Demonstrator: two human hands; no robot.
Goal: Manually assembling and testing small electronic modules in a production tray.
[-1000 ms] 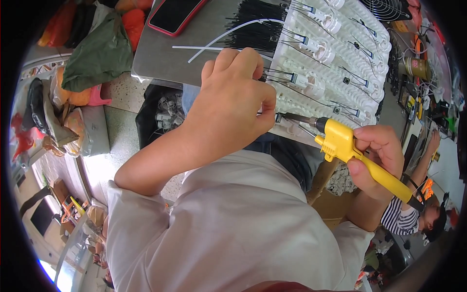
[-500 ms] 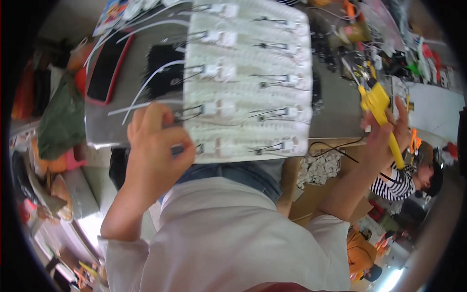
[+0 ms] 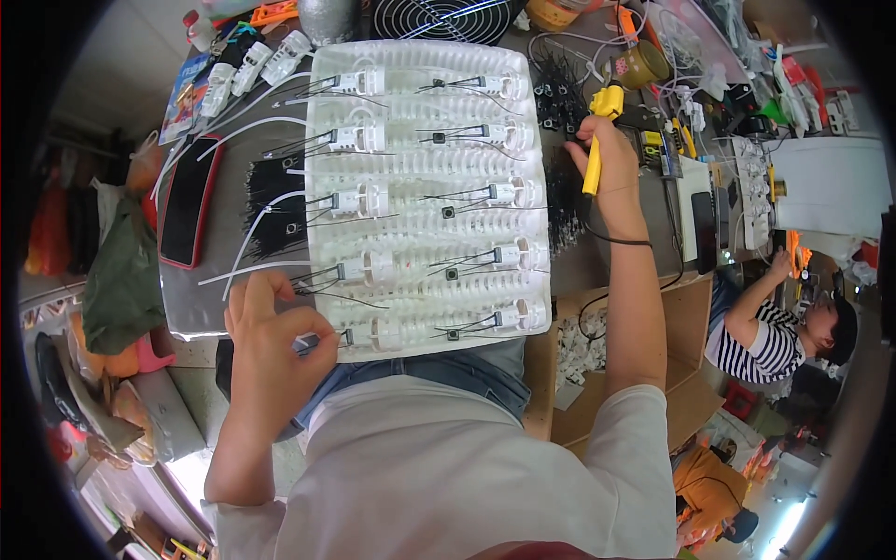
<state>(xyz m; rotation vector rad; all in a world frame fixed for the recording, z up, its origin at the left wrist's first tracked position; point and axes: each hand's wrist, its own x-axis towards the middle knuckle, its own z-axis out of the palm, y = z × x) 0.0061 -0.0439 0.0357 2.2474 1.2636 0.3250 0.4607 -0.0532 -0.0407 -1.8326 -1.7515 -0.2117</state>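
An electronics workshop — cluttered bench (image 3: pixel 597 266), yellow soldering iron (image 3: pixel 597 140), tray of wired components (image 3: pixel 425 196).

The tray (image 3: pixel 425 201) is white, the tool (image 3: pixel 597 140) yellow, the phone (image 3: pixel 189 201) black with red edge, the co-worker's shirt (image 3: pixel 756 350) striped.

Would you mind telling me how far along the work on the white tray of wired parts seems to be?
Ten small white wired connectors sit in two columns on the white ribbed plastic tray. Which are finished cannot be told. In hand: the left hand pinches thin wires at the tray's near-left corner, while the right hand holds the yellow-handled soldering iron off the tray's far-right edge. More loose white connectors lie beyond the tray.
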